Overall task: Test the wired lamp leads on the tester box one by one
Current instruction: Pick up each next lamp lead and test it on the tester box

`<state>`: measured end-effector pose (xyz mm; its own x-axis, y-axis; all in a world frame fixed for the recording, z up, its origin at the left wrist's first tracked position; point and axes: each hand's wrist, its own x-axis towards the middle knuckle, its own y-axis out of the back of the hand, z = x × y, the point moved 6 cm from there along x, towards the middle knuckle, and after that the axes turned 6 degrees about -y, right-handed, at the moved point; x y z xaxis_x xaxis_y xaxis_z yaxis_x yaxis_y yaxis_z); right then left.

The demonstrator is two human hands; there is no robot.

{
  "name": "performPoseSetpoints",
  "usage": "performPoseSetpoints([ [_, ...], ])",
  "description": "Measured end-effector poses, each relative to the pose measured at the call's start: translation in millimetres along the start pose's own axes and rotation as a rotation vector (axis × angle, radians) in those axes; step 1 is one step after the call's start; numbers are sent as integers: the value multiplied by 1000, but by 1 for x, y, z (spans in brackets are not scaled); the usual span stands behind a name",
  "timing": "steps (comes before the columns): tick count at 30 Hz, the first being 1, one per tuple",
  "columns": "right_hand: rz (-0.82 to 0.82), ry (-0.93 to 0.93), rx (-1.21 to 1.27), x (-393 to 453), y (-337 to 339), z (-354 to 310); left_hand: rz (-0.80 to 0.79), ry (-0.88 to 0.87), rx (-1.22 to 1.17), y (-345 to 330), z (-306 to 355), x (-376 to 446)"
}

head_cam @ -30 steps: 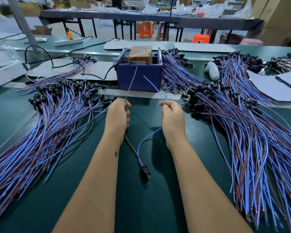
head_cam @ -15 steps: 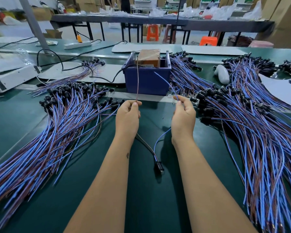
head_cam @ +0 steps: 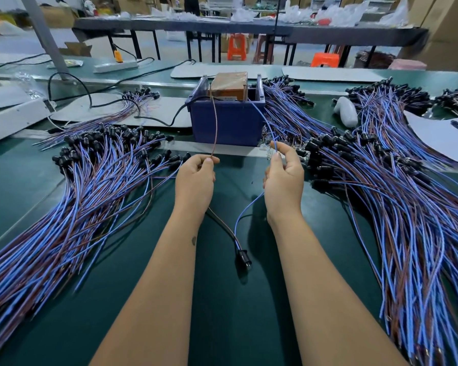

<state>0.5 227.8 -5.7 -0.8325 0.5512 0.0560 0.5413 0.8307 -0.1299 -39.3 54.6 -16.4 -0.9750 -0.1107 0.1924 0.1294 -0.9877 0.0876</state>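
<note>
Bare green mat (head_cam: 222,313) lies between two wire heaps.
Left hand (head_cam: 195,180) pinches the brown lead (head_cam: 215,128), right hand (head_cam: 283,178) pinches the blue lead (head_cam: 265,120); both leads reach up to the blue bin (head_cam: 225,122) holding the tester box (head_cam: 229,84).

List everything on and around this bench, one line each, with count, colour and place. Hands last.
Blue plastic tester box: one, centre back of the green bench, brown block inside.
Brown wire: one, from the left hand up to the box.
Blue wire: one, from the right hand up to the box.
Black lamp holder: one, lying between the forearms, where both wires meet.
Left pile of blue and brown leads: many, black holders at the far end.
Right pile of blue and brown leads: many, fanned toward the near edge.
White power strip: one, back left.
Orange plastic stools: at least two, beyond the bench.
Left hand: fingers pinch the brown wire.
Right hand: fingers pinch the blue wire.
</note>
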Motion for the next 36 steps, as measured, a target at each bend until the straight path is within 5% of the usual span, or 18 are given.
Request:
performPoseSetpoints([
  [36, -29, 40, -188, 0, -7, 2, 195, 41, -57, 17, 1, -1],
])
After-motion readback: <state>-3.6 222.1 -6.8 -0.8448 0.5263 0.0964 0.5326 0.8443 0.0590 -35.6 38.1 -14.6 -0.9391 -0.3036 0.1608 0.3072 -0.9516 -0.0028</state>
